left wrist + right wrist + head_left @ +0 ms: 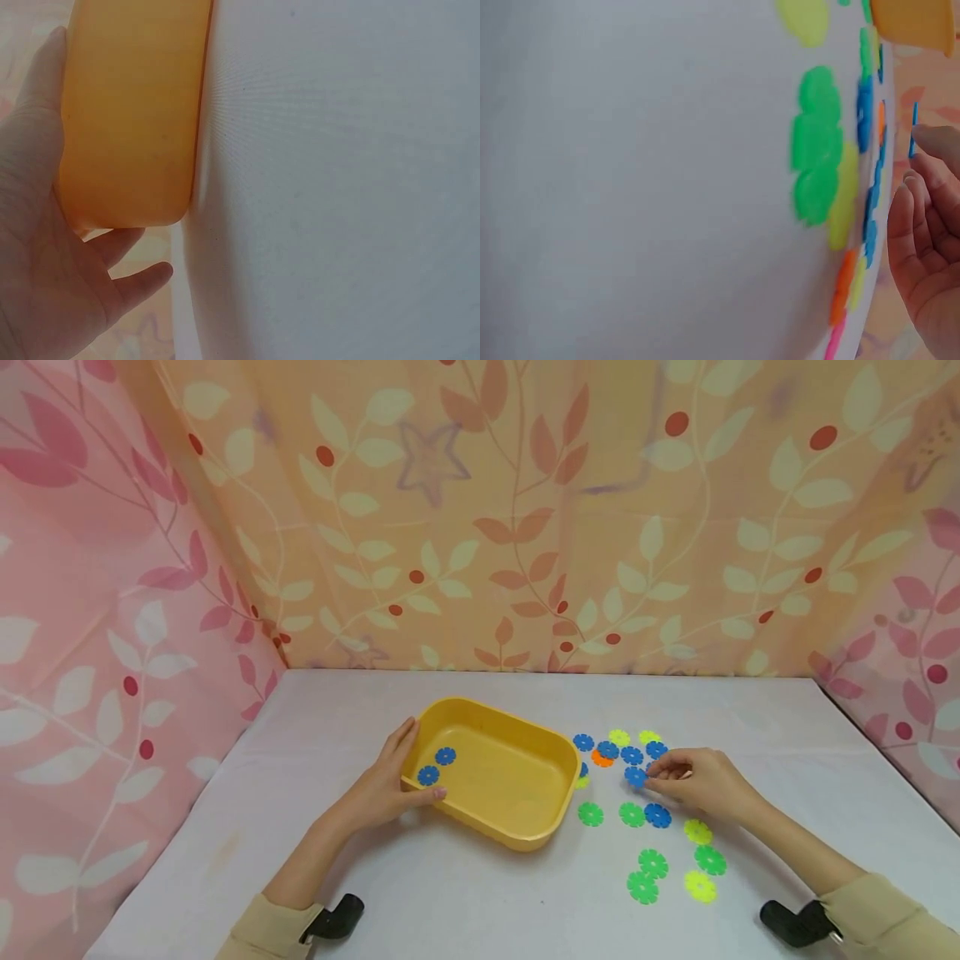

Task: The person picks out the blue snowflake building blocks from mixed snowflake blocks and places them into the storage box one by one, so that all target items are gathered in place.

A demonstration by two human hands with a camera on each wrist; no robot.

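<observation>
1. Yellow and smooth-walled, a shallow rectangular tray (525,839) rests on a white surface (480,918), left of centre, open side up.
2. The left hand (390,781) grips the tray's near-left corner, thumb over the near rim and fingers along the outside of the left end. This grip probably keeps the tray from sliding.
3. Inside, two loose blue discs (428,775) lie near each other at the left end, beside the thumb; each has a notched edge, like a flower.
4. To the tray's right, the right hand (697,781) pinches a single blue disc (635,776) by its edge, between thumb and fingertip. Such an edge hold likely suits a piece this thin, leaving most of its face uncovered.
5. More discs in blue, green (642,887), yellow (701,886) and orange (602,758) are scattered around and in front of the right hand, some overlapping; this seems to put them within its easy reach.
6. The tray's long axis slants, its left end farther from the person, its right end nearer.
7. The pinched disc is round, so has no long axis. The right wrist view shows it edge-on, off the surface and roughly parallel to it.
</observation>
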